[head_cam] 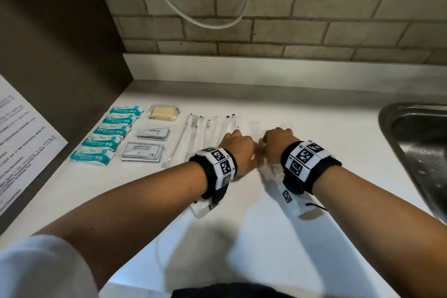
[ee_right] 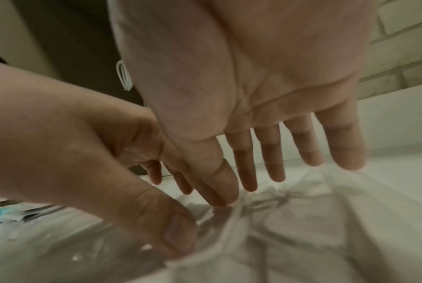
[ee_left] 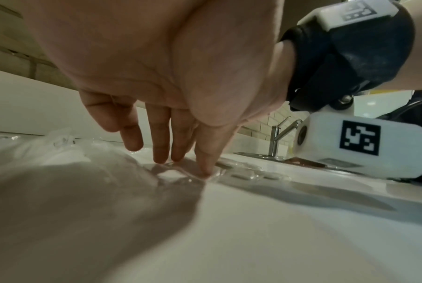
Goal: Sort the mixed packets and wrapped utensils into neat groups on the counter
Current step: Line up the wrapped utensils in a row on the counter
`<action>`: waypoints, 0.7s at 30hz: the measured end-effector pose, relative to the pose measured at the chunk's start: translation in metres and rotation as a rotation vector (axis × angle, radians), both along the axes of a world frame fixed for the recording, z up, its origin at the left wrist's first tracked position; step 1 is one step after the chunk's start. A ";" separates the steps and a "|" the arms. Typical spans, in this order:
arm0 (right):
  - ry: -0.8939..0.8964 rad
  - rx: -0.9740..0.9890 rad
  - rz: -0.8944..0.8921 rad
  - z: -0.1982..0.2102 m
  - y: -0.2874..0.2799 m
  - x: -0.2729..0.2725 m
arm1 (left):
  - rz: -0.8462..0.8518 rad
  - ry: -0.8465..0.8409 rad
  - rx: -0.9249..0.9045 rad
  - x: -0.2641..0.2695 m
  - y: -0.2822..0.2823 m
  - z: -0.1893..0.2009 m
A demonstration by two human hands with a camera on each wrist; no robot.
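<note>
Both hands low over the white counter (head_cam: pixel 242 237), side by side, thumbs nearly touching. Left hand (head_cam: pixel 239 150) palm down with fingers (ee_left: pixel 161 141) straight and slightly spread, tips pressing a clear wrapper (ee_left: pixel 180 174) flat against the counter; nothing gripped. Right hand (head_cam: pixel 278 143) likewise palm down, fingers (ee_right: pixel 272 157) extended and fanned, resting on crinkled clear wrappers (ee_right: pixel 289 220) under and just beyond the tips; nothing pinched or curled round. Wrapped utensils (head_cam: pixel 205 133) in a row of clear sleeves directly left of the left fingers, the nearest sleeves running under that hand. Further left of those, three small stacks in a column: pale yellow packets (head_cam: pixel 163 112) farthest from the body, grey sachets (head_cam: pixel 154 133) in the middle, shampoo sachets (head_cam: pixel 142 151) nearest. Left again, five blue packets (head_cam: pixel 108 133) lined up in a slanting column along the edge beside a dark panel (head_cam: pixel 60 55). More clear wrappers (head_cam: pixel 255 126) just ahead of and between the two sets of fingers. Steel sink (head_cam: pixel 416 152) well to the right of the right fingers, brick wall (head_cam: pixel 266 19) ahead, white cable (head_cam: pixel 212 22) looping down it. Black straps with marker tags on both wrists.
</note>
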State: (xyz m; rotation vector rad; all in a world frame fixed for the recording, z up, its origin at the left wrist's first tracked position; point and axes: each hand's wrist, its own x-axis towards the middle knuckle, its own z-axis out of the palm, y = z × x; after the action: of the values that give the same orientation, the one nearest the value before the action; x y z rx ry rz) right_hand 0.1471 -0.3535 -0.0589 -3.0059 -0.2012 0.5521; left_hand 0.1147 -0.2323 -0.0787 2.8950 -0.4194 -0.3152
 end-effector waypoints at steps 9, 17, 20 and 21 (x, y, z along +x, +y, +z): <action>-0.113 0.165 0.159 0.014 0.062 -0.009 | 0.172 -0.132 -0.040 0.004 0.075 0.031; -0.072 0.157 0.233 0.008 0.120 -0.019 | 0.220 -0.013 0.191 0.022 0.168 0.024; -0.073 0.133 0.282 0.004 0.133 -0.019 | 0.048 0.031 0.312 0.023 0.177 0.015; -0.068 0.114 0.318 0.002 0.136 -0.019 | -0.007 0.032 0.358 0.023 0.178 0.013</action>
State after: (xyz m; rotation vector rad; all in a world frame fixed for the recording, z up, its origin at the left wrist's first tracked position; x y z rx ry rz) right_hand 0.1281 -0.2170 -0.0568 -2.8978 -0.6995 0.4437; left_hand 0.1372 -0.0546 -0.0656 3.2304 -0.4037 -0.4814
